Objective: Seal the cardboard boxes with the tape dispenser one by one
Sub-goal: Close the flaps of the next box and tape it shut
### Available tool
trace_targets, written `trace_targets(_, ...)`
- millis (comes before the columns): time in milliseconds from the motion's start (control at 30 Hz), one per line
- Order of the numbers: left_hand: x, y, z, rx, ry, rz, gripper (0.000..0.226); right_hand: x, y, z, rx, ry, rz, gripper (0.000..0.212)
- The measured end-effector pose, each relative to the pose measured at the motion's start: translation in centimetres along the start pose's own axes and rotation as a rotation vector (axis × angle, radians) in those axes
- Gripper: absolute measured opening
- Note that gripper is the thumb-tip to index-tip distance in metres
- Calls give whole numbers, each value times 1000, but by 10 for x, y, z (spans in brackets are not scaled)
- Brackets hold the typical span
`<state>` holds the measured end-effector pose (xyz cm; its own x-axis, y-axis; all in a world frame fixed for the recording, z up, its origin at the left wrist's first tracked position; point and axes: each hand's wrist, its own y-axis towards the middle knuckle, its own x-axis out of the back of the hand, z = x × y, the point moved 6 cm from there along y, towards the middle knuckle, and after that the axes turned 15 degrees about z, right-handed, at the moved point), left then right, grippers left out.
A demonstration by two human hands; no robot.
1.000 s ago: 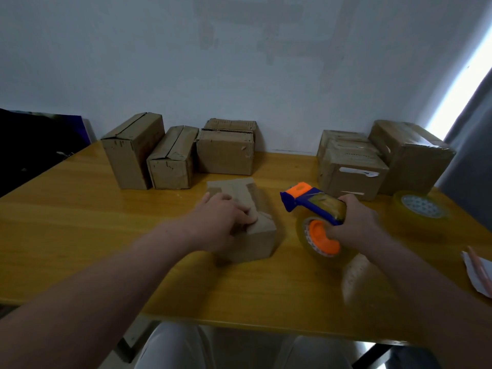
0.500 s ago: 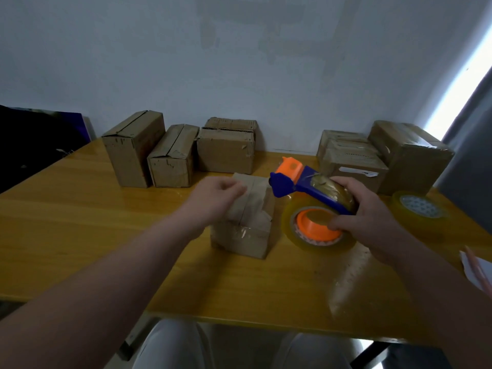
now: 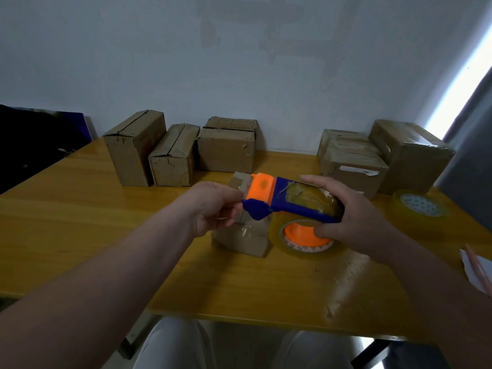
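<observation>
A small cardboard box (image 3: 243, 239) stands in the middle of the yellow table (image 3: 80, 225), clear tape showing on its front. Just above it I hold the blue and orange tape dispenser (image 3: 290, 202); its clear tape roll with an orange hub (image 3: 303, 237) hangs to the box's right. My right hand (image 3: 354, 214) grips the dispenser from the right, thumb on the hub. My left hand (image 3: 210, 206) has its fingers curled at the dispenser's orange front and seems to pinch the clear tape end there. It hides part of the box top.
Three cardboard boxes (image 3: 173, 155) line the back left by the wall, and two larger ones (image 3: 351, 166) stand at the back right. A spare tape roll (image 3: 419, 206) lies at the right. White paper (image 3: 476, 270) sits at the right edge, a dark object (image 3: 34, 139) at the left.
My right hand lifted the dispenser from the table's right side to above the box. My left hand left the box top and came up to the dispenser's front.
</observation>
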<state>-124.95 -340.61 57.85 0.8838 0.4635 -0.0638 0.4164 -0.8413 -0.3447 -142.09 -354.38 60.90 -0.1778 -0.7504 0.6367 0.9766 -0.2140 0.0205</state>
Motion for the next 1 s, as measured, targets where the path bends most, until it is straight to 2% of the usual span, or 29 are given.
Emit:
trace_targets(167, 5, 0, -4, -53, 226, -96, 12, -2, 3, 8, -53, -181, 87, 86)
trace_targets(233, 12, -2, -6, -60, 246, -119, 11, 2, 3, 8, -103, -244, 139, 86)
trace_targets(400, 71, -15, -5, -84, 252, -322, 9, 36, -16, -12, -193, -330, 171, 81)
trace_targets(500, 77, -12, 12, -41, 276, -308, 9, 40, -20, -20, -204, -354, 199, 79)
trace_targets(733, 71, -3, 30, -113, 278, -391, 25, 35, -23, -25, -192, -359, 191, 79)
trace_targets(1000, 71, -2, 39, -111, 277, -411, 25, 27, -23, -27, -218, -356, 204, 77)
